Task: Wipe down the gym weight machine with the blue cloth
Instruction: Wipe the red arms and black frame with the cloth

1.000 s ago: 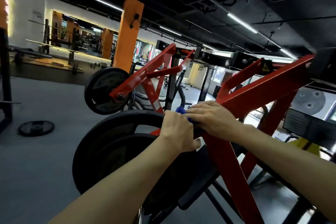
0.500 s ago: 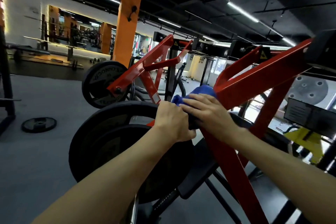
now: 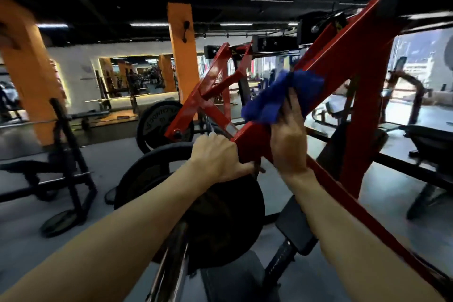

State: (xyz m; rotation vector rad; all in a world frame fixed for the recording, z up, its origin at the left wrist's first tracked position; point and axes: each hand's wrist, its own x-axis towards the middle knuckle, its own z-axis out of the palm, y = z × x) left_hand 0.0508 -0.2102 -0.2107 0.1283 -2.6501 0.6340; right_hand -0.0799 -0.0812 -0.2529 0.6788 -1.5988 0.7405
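Note:
The weight machine has a red steel arm that slopes up to the right across the middle of the view. A blue cloth is bunched over that arm, and my right hand presses it there with fingers spread flat on the cloth. My left hand is closed around the lower end of the same red arm, just above a black weight plate loaded on the machine. My fingertips are hidden behind the arm.
A second red arm with its own black plate stands behind. A black rack with a plate on the floor is at left. Orange pillars, a black seat pad below, benches at right.
My right hand has slid the blue cloth up along the red arm, and more of the cloth now shows. My left hand stays gripping the arm's lower end. The view has swung.

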